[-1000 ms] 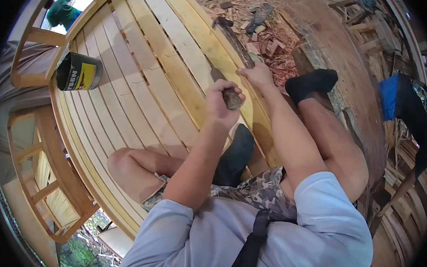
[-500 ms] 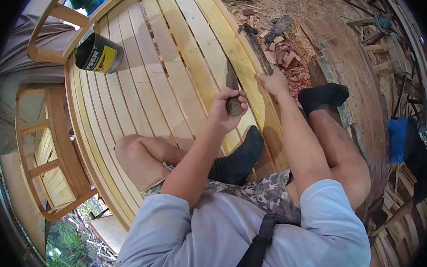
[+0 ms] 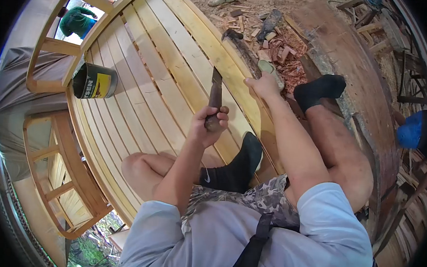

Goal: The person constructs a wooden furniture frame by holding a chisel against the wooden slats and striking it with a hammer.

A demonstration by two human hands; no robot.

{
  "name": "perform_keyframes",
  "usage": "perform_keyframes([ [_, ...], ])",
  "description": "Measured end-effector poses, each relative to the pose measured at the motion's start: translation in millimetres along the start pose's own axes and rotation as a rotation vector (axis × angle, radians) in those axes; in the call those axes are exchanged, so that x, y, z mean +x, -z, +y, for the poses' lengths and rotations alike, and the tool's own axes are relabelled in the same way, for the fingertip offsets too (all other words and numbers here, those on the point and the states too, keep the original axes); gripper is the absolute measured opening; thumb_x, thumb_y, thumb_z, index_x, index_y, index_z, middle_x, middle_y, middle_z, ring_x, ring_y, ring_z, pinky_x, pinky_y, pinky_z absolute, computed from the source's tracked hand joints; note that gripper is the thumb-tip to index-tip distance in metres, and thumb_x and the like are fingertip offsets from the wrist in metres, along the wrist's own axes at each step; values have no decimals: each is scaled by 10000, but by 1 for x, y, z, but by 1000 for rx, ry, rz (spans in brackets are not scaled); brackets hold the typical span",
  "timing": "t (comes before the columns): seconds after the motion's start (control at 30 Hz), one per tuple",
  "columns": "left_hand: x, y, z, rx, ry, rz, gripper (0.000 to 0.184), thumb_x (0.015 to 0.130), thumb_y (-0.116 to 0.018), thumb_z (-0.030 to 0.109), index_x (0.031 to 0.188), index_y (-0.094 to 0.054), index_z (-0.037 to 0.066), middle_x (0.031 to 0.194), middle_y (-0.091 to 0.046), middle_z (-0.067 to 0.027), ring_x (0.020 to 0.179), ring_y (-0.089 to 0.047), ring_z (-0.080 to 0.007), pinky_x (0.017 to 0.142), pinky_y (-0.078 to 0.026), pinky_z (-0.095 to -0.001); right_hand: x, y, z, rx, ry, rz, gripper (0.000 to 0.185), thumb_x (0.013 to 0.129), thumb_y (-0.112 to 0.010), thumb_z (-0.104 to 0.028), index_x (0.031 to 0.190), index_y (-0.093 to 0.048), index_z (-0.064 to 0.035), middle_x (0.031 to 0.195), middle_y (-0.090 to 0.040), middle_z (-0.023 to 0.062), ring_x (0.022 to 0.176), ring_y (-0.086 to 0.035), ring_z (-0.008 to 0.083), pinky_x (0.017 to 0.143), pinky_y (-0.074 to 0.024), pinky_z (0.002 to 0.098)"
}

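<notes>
My left hand point(image 3: 208, 126) is closed round the thick wooden handle of a chisel point(image 3: 215, 95). Its dark flat blade points away from me, over the pale slats. The tip is close to the slatted wooden panel point(image 3: 150, 93); whether it touches I cannot tell. My right hand point(image 3: 264, 86) grips the panel's right edge board point(image 3: 237, 69), thumb on top and the other fingers mostly hidden over the far side. I sit on the panel with one socked foot point(image 3: 246, 160) on the slats and the other point(image 3: 318, 91) beyond the edge.
A dark bucket point(image 3: 94, 81) with a yellow label stands on the panel's left side. Curved wooden frames point(image 3: 69, 173) line the left. Wood scraps point(image 3: 284, 52), shavings and a pale clog point(image 3: 271, 72) lie right of the edge. A person in green point(image 3: 77, 22) is at upper left.
My left hand has moved left and slightly down with the chisel, showing more of its handle. My right hand has slid a little left and down the edge. The view has shifted.
</notes>
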State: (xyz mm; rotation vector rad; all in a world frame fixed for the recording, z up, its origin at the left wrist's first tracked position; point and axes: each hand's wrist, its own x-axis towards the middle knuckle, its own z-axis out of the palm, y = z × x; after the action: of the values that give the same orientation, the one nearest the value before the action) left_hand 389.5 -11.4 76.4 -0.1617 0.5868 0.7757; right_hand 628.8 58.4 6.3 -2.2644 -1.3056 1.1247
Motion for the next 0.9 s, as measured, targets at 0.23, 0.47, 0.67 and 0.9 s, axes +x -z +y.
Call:
perform_keyframes([
  [0.23,0,4,2,4,30,-46,269,866,-569,95,1082,-464,-28,981,-536,-78,779,-562,-125,698,-506,-290,3,-2,0,1,-13,-27,741,745,-722,-474,1273,-593,29,1255,-634,258,1177,-615,377,1006,-476,434],
  [0.47,-1,1,1,46,26,-48,225,904,-603,81,1072,-497,-24,977,-552,-65,790,-576,-112,718,-509,-285,-2,-5,1,15,14,56,771,727,-745,-515,1199,-619,81,1181,-652,297,1121,-635,397,975,-484,437],
  [0.67,-7,-3,1,76,35,-25,195,915,-613,78,1053,-525,-29,992,-570,-73,819,-600,-121,748,-516,-287,-3,-2,1,44,24,24,755,745,-741,-514,1239,-611,42,1209,-645,291,1147,-626,394,983,-478,442],
  [0.9,-10,-5,1,119,22,-4,218,924,-623,93,1067,-524,-38,989,-586,-90,823,-606,-132,768,-530,-299,-6,1,-1,24,11,40,753,750,-744,-505,1242,-607,49,1206,-644,296,1151,-625,395,988,-475,440],
])
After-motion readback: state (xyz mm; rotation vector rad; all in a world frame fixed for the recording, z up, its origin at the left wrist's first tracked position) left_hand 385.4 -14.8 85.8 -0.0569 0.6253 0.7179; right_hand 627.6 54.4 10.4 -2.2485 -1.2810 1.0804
